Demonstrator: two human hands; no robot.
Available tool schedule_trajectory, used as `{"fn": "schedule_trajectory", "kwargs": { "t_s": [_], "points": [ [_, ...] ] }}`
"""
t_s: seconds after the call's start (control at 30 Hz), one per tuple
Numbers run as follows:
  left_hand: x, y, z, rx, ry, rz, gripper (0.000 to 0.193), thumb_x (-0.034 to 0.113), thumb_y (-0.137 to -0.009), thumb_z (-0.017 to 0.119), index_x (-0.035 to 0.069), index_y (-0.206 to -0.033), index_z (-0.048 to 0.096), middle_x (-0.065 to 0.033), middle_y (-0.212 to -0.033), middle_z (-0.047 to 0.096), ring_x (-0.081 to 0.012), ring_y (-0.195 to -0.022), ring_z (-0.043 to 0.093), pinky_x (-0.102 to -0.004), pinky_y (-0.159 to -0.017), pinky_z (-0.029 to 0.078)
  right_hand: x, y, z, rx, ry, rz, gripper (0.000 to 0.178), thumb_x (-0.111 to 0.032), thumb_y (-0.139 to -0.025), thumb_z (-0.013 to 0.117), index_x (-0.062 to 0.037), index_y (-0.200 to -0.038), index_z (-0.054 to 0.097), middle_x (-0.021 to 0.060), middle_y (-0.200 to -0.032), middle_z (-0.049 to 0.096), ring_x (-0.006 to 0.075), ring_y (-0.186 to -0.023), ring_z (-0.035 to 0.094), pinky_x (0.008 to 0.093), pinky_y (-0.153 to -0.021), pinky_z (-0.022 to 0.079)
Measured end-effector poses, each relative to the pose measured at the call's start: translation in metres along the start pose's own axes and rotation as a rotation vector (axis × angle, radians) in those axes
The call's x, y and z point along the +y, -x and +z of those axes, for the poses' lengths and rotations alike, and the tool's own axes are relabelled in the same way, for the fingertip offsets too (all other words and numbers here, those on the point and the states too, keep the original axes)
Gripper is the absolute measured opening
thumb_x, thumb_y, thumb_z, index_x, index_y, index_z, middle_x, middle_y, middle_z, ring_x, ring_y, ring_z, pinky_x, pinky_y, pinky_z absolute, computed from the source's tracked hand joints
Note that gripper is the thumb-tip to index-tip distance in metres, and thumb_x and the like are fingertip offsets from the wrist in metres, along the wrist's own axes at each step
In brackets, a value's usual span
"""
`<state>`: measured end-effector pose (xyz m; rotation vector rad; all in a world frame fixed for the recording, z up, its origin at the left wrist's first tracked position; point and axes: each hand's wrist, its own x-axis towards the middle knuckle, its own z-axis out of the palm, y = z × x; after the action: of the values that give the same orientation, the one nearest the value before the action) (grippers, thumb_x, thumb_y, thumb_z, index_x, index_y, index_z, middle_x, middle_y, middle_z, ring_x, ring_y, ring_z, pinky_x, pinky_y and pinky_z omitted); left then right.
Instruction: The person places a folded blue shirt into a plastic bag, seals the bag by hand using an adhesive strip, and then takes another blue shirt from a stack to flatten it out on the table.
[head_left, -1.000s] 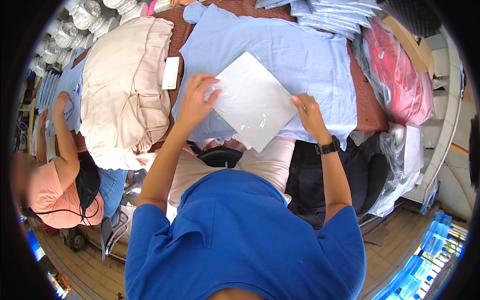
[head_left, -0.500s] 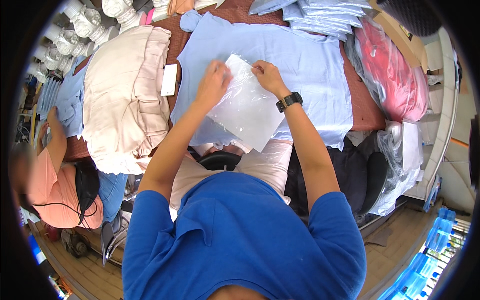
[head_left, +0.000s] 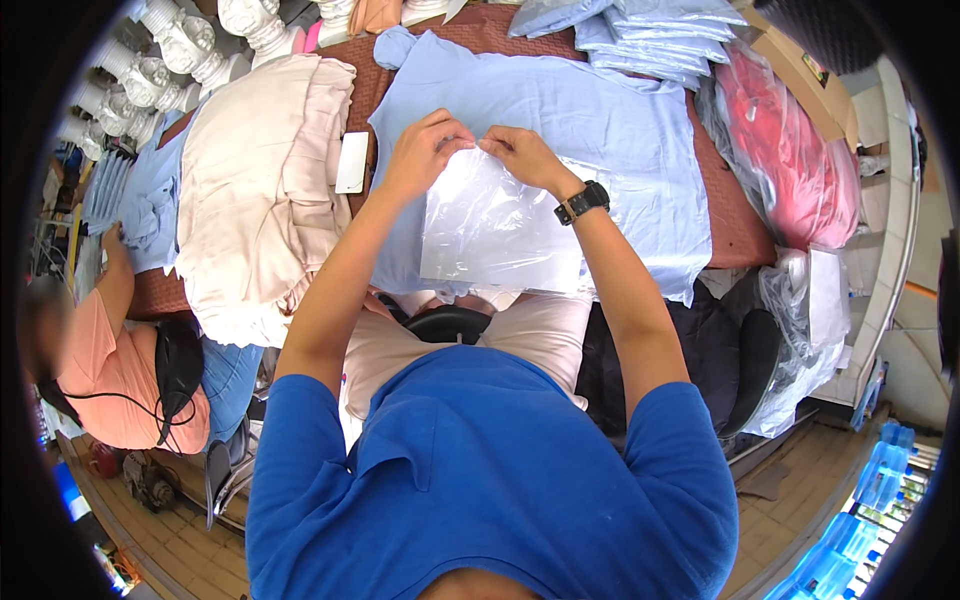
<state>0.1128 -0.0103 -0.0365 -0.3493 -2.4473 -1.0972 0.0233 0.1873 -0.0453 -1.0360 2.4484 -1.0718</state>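
Note:
A clear plastic bag with a white sheet (head_left: 500, 225) hangs from both my hands, over a light blue garment (head_left: 620, 130) spread on the table. My left hand (head_left: 432, 150) pinches the bag's upper edge with thumb and fingers. Close beside it, my right hand (head_left: 520, 155), below a dark wristwatch, pinches the same edge. The fingertips of the two hands almost meet. Whether the white sheet is inside the bag or behind it, I cannot tell.
Cream fabric (head_left: 260, 180) lies stacked at left beside a white card (head_left: 351, 162). Bagged blue garments (head_left: 655, 40) are piled at the far right, near red bagged goods (head_left: 785, 150). A co-worker in an orange top (head_left: 125, 385) sits at left. The table has a brown cover (head_left: 740, 215).
My left hand has come in toward the right hand and now pinches the bag's edge. The bag and sheet have turned from a diamond slant to nearly level.

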Motion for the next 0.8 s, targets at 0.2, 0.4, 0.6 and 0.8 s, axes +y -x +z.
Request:
{"fn": "schedule_trajectory", "kwargs": {
  "t_s": [0.2, 0.4, 0.6, 0.8],
  "points": [
    [-0.004, 0.015, 0.001, 0.008, 0.26, -0.027, 0.01, 0.013, -0.095, 0.068, 0.004, -0.096, 0.066, -0.0034, -0.094, 0.065, -0.0181, -0.101, 0.058, -0.0319, -0.093, 0.044, -0.001, 0.003, 0.002, -0.034, 0.022, 0.044, 0.024, -0.035, -0.1, 0.06, -0.0141, -0.103, 0.072, 0.0082, -0.084, 0.07, 0.0275, -0.082, 0.065, 0.0346, -0.081, 0.045],
    [-0.021, 0.029, -0.019, -0.027, 0.686, -0.227, 0.019, 0.022, -0.103, 0.059, 0.008, -0.116, 0.058, -0.0023, -0.102, 0.065, -0.015, -0.105, 0.056, -0.0337, -0.098, 0.041, 0.011, 0.016, 0.0, 0.073, -0.139, -0.023, 0.023, -0.029, -0.098, 0.062, -0.0095, -0.097, 0.073, 0.0112, -0.086, 0.071, 0.029, -0.079, 0.066, 0.04, -0.078, 0.049],
    [0.01, 0.043, -0.009, 0.316, 0.063, -0.486, 0.032, 0.036, -0.097, 0.067, 0.004, -0.099, 0.061, -0.0073, -0.089, 0.065, -0.018, -0.084, 0.062, -0.0339, -0.074, 0.048, -0.014, 0.029, -0.003, 0.348, 0.284, -0.07, 0.019, -0.021, -0.097, 0.062, -0.005, -0.091, 0.07, 0.0166, -0.086, 0.07, 0.0359, -0.075, 0.067, 0.0447, -0.066, 0.051],
    [0.043, 0.053, 0.041, 0.198, -0.054, -0.497, 0.032, 0.031, -0.093, 0.072, 0.001, -0.087, 0.064, -0.0056, -0.073, 0.065, -0.0133, -0.064, 0.059, -0.0308, -0.059, 0.046, -0.023, 0.027, 0.008, 0.533, 0.482, -0.148, 0.021, -0.02, -0.096, 0.063, -0.0035, -0.082, 0.063, 0.0133, -0.082, 0.069, 0.0343, -0.066, 0.068, 0.0444, -0.059, 0.053]
  ]
}}
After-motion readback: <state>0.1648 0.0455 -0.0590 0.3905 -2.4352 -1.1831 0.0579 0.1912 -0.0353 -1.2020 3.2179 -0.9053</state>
